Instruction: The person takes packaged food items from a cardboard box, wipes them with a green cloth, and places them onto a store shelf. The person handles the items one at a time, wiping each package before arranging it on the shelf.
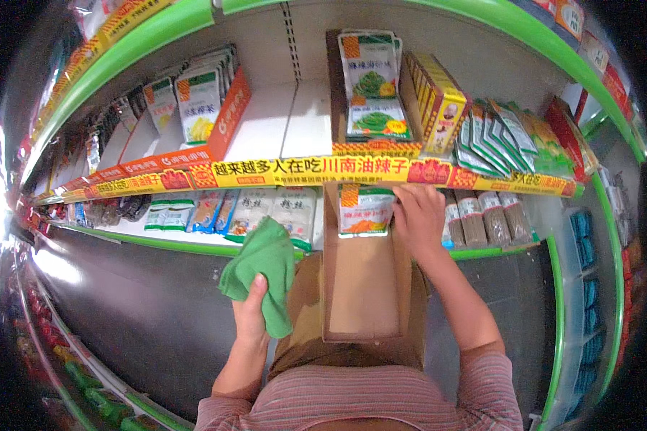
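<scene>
My left hand grips a folded green cloth in front of the lower shelf. My right hand is at the right side of an open, long cardboard box that juts from below the shelf's edge strip towards my body. A white and green food packet lies at the far end of that box, beside my right fingertips; whether they pinch the packet or the box wall I cannot tell. Above, another cardboard tray holds green-topped packets on the upper shelf.
Left on the upper shelf, an orange display box holds packets. Yellow boxes and fanned packets are at the right. Noodle bags and wrapped bundles line the lower shelf. A yellow printed strip runs along the edge.
</scene>
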{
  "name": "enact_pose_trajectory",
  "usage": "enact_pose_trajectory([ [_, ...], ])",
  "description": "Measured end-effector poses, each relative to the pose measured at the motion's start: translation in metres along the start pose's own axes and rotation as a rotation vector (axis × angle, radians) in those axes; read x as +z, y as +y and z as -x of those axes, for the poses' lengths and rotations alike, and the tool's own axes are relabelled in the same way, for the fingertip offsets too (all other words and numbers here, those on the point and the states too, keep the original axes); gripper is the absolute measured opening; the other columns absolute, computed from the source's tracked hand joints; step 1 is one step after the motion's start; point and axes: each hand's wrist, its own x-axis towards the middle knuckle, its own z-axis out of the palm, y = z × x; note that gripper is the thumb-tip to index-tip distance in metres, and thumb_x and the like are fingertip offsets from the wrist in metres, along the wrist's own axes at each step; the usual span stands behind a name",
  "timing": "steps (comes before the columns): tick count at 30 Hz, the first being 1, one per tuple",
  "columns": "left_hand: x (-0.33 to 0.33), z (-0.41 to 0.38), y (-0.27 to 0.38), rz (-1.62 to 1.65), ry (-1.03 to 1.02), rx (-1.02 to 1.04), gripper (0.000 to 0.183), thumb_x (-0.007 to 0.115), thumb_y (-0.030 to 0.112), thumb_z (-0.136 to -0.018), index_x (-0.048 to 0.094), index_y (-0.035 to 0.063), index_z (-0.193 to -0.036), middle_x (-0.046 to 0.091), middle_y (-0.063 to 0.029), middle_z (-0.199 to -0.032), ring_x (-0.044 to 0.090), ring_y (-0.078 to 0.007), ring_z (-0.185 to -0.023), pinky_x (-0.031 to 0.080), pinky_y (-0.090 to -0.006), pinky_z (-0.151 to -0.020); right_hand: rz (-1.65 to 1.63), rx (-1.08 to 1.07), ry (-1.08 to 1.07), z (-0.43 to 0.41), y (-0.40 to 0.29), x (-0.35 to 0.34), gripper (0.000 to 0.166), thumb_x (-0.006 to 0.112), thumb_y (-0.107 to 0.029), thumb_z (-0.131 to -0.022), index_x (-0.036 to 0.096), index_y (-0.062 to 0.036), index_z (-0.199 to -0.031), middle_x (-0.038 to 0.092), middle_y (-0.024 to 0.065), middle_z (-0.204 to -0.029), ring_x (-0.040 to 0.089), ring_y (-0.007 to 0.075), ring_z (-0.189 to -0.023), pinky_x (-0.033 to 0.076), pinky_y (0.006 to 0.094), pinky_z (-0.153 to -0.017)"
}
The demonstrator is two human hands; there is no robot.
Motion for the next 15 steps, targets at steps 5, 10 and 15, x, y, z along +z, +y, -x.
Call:
enact_pose_trajectory([
  [5,0.0048,-0.0054,0.0042,-0.029,-0.033,0.029,0.056,0.062,0.024,-0.083,0.037,0.0019,-0.128,0.050,-0.0116,-0.118,0.052,-0.0242,-0.106,0.043,-0.0369,-0.090,0.000,-0.042,0.085,0.0001,0.0029,0.0027,0.038,0.067,-0.006,-0.066,0.059,-0.0080,-0.103,0.055,0.0066,-0.104,0.050,0.0277,-0.096,0.037,0.0409,-0.080],
  [10,0.0036,-0.0021,0.0026,0.009,-0.023,-0.010,0.055,0.063,0.021,-0.083,0.039,0.0003,-0.127,0.050,-0.0127,-0.118,0.052,-0.0229,-0.105,0.043,-0.0361,-0.089,0.030,-0.048,0.073,0.0012,0.0028,0.0036,0.039,0.067,-0.006,-0.066,0.060,-0.0091,-0.104,0.055,0.0071,-0.105,0.049,0.0278,-0.098,0.036,0.0423,-0.084],
  [15,0.0012,-0.0023,0.0018,0.002,-0.043,0.019,0.056,0.065,0.025,-0.082,0.040,0.0005,-0.126,0.052,-0.0126,-0.116,0.054,-0.0226,-0.101,0.046,-0.0357,-0.086,0.064,-0.128,0.101,0.0038,0.0053,0.0032,0.039,0.066,-0.006,-0.065,0.058,-0.0070,-0.103,0.052,0.0090,-0.107,0.047,0.0287,-0.098,0.035,0.0447,-0.083],
])
